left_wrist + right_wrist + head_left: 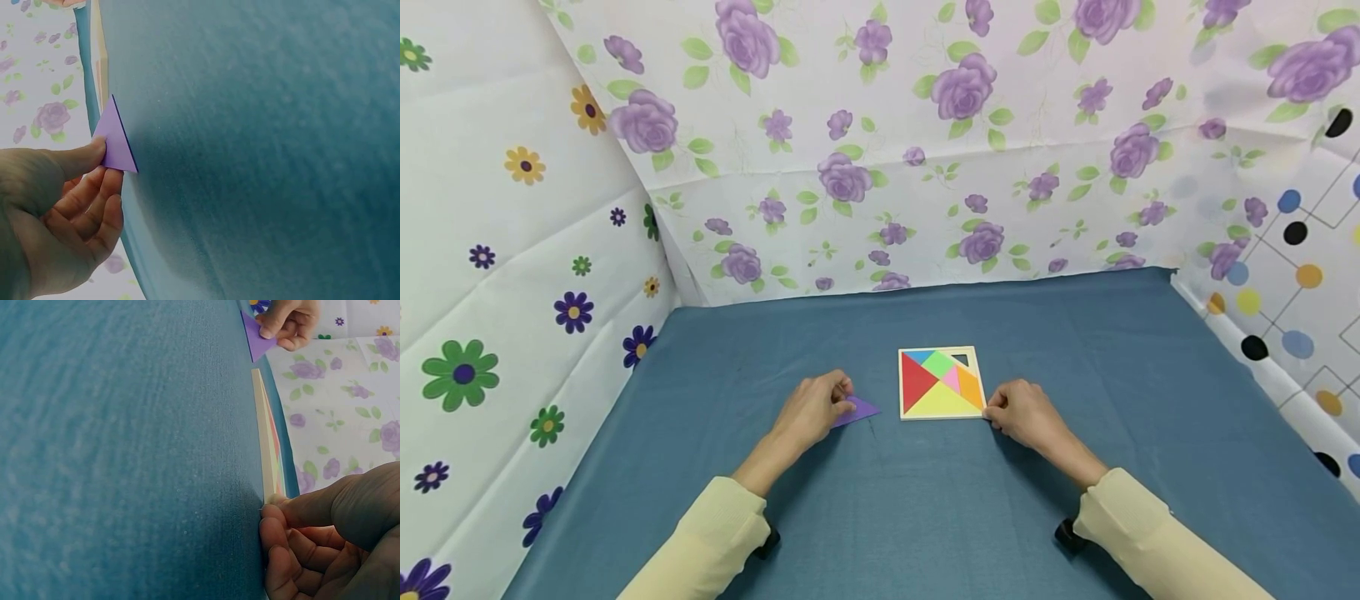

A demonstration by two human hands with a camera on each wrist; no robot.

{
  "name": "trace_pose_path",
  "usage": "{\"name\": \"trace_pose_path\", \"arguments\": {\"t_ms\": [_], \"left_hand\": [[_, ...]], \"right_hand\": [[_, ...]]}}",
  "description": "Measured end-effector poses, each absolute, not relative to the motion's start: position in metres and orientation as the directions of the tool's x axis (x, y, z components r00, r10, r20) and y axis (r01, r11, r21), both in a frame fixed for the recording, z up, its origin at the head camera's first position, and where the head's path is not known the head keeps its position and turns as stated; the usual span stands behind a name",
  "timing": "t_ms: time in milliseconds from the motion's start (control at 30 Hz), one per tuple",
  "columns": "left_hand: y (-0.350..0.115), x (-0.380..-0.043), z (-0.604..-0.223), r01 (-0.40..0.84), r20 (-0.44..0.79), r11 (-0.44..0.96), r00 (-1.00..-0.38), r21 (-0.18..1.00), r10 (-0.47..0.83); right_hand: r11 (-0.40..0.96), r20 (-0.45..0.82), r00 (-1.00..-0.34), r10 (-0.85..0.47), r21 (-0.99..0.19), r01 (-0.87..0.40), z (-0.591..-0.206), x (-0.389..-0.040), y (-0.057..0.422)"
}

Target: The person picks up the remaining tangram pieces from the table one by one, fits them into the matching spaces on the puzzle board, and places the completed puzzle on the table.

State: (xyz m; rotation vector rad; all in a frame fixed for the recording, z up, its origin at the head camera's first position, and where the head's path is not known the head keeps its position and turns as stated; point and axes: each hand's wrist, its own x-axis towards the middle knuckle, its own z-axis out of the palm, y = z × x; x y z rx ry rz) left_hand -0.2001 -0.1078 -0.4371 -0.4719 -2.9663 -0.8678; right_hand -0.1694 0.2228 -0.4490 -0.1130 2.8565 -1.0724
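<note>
My left hand [811, 410] pinches a purple triangle tangram piece [859, 410] between thumb and fingers, just left of the puzzle frame. In the left wrist view the purple triangle [115, 139] points away from the thumb, close over the cloth. At the lower right corner of the square tangram frame [940, 417], my right hand [1026, 414] pinches the edge. Inside lie a red triangle [916, 382], a yellow triangle [943, 402], and blue, green, pink and orange pieces. A small dark triangular gap shows at its upper right. The right wrist view shows the frame [262, 437] edge-on.
A blue-grey cloth [887, 517] covers the table. Behind it hangs a white sheet with purple roses [845, 177]. Flower-printed fabric [463, 373] stands on the left, dot-patterned fabric [1297, 344] on the right. Dark bands sit at both sleeve cuffs [737, 512].
</note>
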Motion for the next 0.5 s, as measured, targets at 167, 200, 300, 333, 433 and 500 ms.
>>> {"name": "trace_pose_path", "arguments": {"t_ms": [167,200,300,333,433,500], "left_hand": [[-0.1083,-0.1978,-0.4367,0.315,0.135,0.8,-0.948,0.51,0.287],[-0.1084,-0.1975,-0.4366,0.322,0.144,0.799,-0.946,0.508,0.29],[-0.1083,-0.1965,-0.4361,0.34,0.167,0.795,-0.94,0.502,0.297],[-0.1082,-0.1963,-0.4358,0.346,0.174,0.793,-0.938,0.502,0.299],[-0.1077,-0.1953,-0.4348,0.356,0.189,0.786,-0.935,0.506,0.302],[-0.1073,-0.1943,-0.4338,0.356,0.195,0.78,-0.934,0.514,0.298]], "right_hand": [[0.754,-0.054,-0.993,-0.101,-0.655,-0.041,-0.4488,-0.1695,0.2223],[0.755,-0.054,-0.994,-0.1,-0.655,-0.041,-0.4487,-0.1695,0.2222],[0.757,-0.055,-0.993,-0.1,-0.652,-0.04,-0.4482,-0.1695,0.222],[0.756,-0.056,-0.993,-0.1,-0.653,-0.04,-0.4481,-0.1694,0.222],[0.756,-0.062,-0.993,-0.097,-0.653,-0.033,-0.4477,-0.1694,0.2218],[0.756,-0.065,-0.993,-0.095,-0.654,-0.029,-0.4475,-0.1695,0.2217]]}}
